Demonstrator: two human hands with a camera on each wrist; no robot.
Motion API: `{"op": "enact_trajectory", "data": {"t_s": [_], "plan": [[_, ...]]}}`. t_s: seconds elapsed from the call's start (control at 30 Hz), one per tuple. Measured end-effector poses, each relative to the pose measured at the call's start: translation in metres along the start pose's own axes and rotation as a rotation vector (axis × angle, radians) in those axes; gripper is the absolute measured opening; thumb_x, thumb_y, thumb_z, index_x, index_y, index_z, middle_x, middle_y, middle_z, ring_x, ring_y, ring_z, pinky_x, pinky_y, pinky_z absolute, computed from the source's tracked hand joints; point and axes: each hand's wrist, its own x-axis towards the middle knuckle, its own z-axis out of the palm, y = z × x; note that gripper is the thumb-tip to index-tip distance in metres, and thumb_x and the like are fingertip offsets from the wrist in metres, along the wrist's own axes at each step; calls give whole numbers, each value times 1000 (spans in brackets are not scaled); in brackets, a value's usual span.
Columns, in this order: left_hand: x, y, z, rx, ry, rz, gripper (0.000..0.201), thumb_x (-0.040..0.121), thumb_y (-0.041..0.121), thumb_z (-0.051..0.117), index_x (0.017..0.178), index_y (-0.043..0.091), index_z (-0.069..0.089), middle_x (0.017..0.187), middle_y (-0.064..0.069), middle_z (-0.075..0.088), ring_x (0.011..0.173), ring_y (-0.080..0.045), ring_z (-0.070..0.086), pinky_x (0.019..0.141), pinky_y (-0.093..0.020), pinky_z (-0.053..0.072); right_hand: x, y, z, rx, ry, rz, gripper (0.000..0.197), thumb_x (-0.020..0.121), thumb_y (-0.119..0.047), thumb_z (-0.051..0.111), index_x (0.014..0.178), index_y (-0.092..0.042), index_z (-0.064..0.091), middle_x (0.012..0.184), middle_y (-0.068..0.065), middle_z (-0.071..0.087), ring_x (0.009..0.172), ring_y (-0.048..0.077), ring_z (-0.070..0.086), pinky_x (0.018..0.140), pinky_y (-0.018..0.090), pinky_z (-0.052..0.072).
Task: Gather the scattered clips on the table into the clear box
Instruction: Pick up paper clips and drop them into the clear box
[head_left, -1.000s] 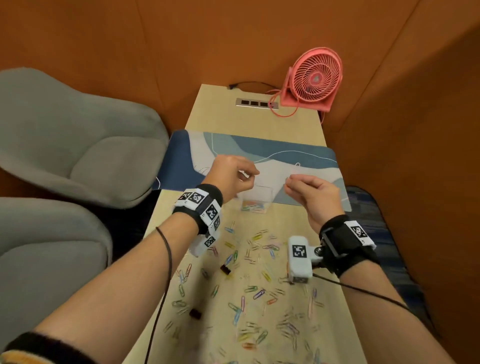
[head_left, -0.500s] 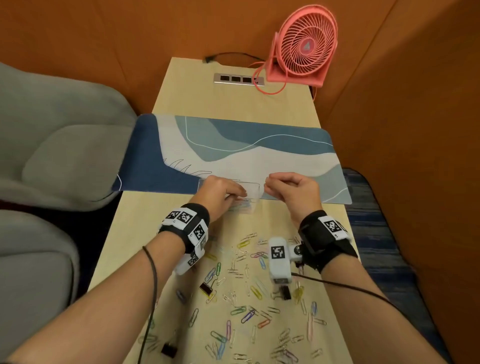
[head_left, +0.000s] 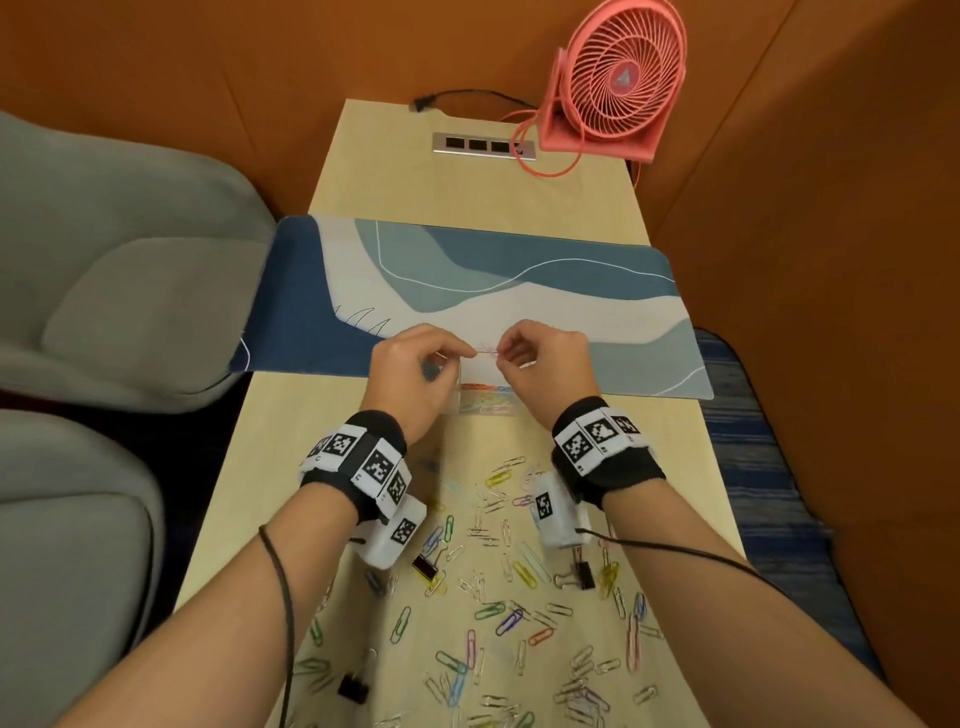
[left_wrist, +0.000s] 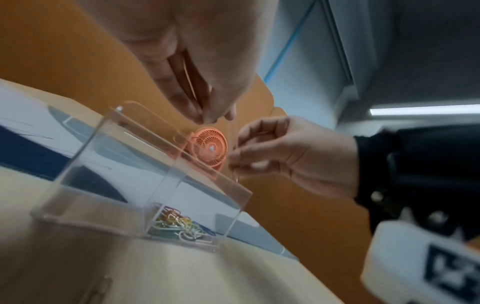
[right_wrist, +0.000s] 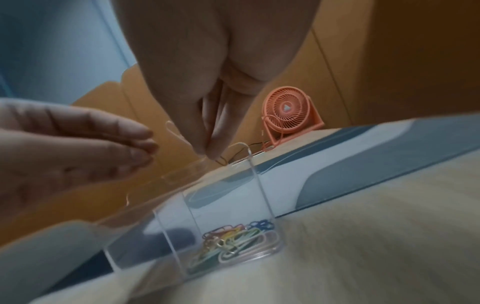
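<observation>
The clear box stands at the mat's near edge, with several coloured paper clips on its floor. Both hands hover just above its open top. My left hand and right hand meet fingertip to fingertip, pinching a thin pink paper clip between them. The left wrist view shows the left fingers curled together above the box and the right hand pinching a thin wire. In the right wrist view the right fingertips are over the box rim. Many scattered clips lie on the table nearer me.
Black binder clips lie among the paper clips. A blue and white desk mat lies beyond the box. A pink fan and a socket strip sit at the back, grey seats to the left.
The hands, earlier apart at either side of the box, have come together above it, fingertips now meeting on a pink clip. The head view has shifted forward and down.
</observation>
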Motion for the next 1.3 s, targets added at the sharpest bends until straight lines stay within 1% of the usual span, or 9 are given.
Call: {"op": "enact_trajectory", "data": {"t_s": [0.2,0.43,0.57,0.7,0.77,0.9,1.07,1.17,1.3], "plan": [[-26,-9,-15,-33,96,-75,27,80,-1,63,91,21,74,90,3,65,78,-10,59,71,-17,47,5,9,17,-300,-177,-54,12,84,-17,65,84,-21,76,82,1,72,76,19,66,76,35,58],[-80,5,-48,-19,-10,-173,26,80,5,68,96,25,73,87,4,63,77,-10,56,67,-14,42,-25,-14,-7,-335,-170,-64,19,89,-24,60,96,-17,76,99,1,74,91,19,67,87,29,51],[-143,21,-83,-32,-108,-261,18,81,11,72,94,25,74,83,4,65,73,-9,57,63,-15,43,-107,-27,-27,-200,-242,-36,13,85,-25,67,89,-18,77,87,-4,75,76,10,67,80,24,53],[-225,39,-114,-29,-325,-354,13,81,19,76,91,27,74,75,5,67,68,-9,59,63,-17,46,-220,-37,-29,-112,-541,15,11,79,-33,76,79,-22,75,71,-13,69,61,-2,59,62,7,45],[-267,48,-125,16,-406,-397,15,78,24,78,90,31,72,75,5,66,68,-10,58,64,-17,45,-276,-39,-25,-81,-705,47,17,73,-37,80,80,-22,75,68,-11,69,60,-1,60,60,7,45],[-343,53,-143,262,-436,-489,49,66,43,84,110,33,64,91,10,54,81,-2,52,77,-22,48,-363,-34,-10,-23,-886,79,27,64,-38,85,83,-22,72,68,-8,68,59,2,61,58,12,49],[-420,52,-156,386,-447,-676,120,44,62,87,144,27,33,116,1,34,109,-16,42,102,-29,40,-417,-37,11,-35,-842,28,25,67,-28,81,90,-23,70,75,-10,63,60,3,58,59,9,44],[-449,55,-155,391,-471,-682,127,41,65,86,146,23,29,118,0,30,110,-17,38,105,-32,39,-429,-40,22,-31,-775,-10,29,72,-19,77,100,-20,71,82,-9,59,63,7,59,61,7,43],[-466,62,-145,341,-425,-620,110,52,50,89,144,17,38,118,1,32,108,-14,39,105,-26,37,-435,-42,23,-46,-650,-10,31,73,-14,75,103,-22,70,85,-8,58,65,3,53,67,13,44]]}}
